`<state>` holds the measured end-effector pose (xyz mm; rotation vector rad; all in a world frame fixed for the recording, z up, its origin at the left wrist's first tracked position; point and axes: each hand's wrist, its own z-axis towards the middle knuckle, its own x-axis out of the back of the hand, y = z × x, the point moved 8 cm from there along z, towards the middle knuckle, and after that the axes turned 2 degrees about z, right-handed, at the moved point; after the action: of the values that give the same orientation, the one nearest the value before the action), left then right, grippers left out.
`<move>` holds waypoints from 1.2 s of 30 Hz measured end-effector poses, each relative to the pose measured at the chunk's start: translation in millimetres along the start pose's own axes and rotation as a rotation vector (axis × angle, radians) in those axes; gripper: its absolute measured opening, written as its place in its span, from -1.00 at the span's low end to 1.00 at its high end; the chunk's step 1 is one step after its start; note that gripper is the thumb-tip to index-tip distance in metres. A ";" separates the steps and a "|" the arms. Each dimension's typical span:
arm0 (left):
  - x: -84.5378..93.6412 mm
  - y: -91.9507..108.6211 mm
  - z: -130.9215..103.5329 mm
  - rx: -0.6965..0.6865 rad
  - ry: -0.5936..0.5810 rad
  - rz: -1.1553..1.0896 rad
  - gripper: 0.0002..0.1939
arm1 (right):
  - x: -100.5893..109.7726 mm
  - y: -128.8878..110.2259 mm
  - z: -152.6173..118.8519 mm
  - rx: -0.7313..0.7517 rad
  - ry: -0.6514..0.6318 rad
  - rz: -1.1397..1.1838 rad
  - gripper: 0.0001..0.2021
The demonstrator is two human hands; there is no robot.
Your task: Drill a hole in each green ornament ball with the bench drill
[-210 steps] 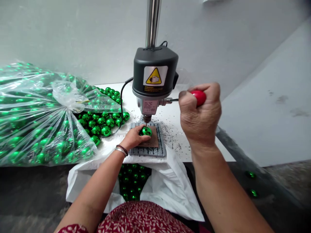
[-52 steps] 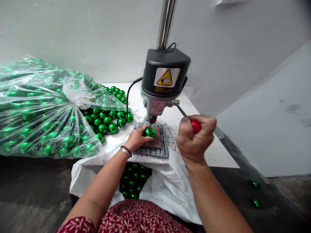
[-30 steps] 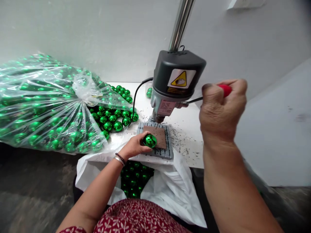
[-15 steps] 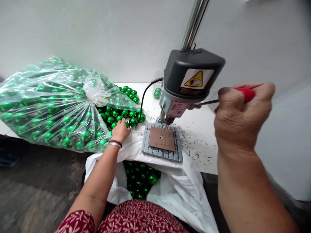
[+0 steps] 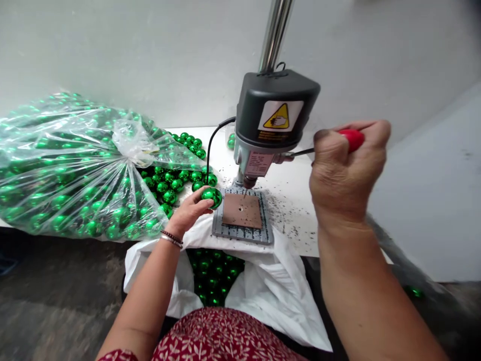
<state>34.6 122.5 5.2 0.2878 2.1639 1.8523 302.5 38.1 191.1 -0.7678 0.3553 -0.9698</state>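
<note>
My left hand [image 5: 190,210] pinches a shiny green ball [image 5: 211,198] just left of the drill press's base. My right hand [image 5: 347,173] is wrapped round the red knob [image 5: 352,140] of the press's lever. The dark grey drill head [image 5: 276,113] sits above a brown square plate [image 5: 241,210] with a small hole in it, and the thin bit hangs over the plate's back part. This plate lies on the grooved grey base [image 5: 266,230]. Beyond my left hand, many green balls [image 5: 170,197] spill from the mouth of a big clear plastic bag [image 5: 90,175].
A white cloth bag [image 5: 278,286] holding green balls [image 5: 214,276] hangs open in front of the base, at my lap. Dark shavings [image 5: 289,220] litter the white table [image 5: 300,238]. A black cable [image 5: 211,145] loops down left of the drill.
My left hand has come away from the pile with one green ball and moved right, towards the base. The view has shifted a little; my right hand still grips the knob.
</note>
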 end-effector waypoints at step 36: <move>-78.3 -3.4 29.0 -0.003 -0.010 0.690 -0.34 | -1.1 -5.2 -6.0 0.092 -0.093 -0.108 -0.76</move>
<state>118.2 123.4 4.1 1.1604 2.2204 2.1578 295.2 34.7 190.7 -0.7510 0.1881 -1.0403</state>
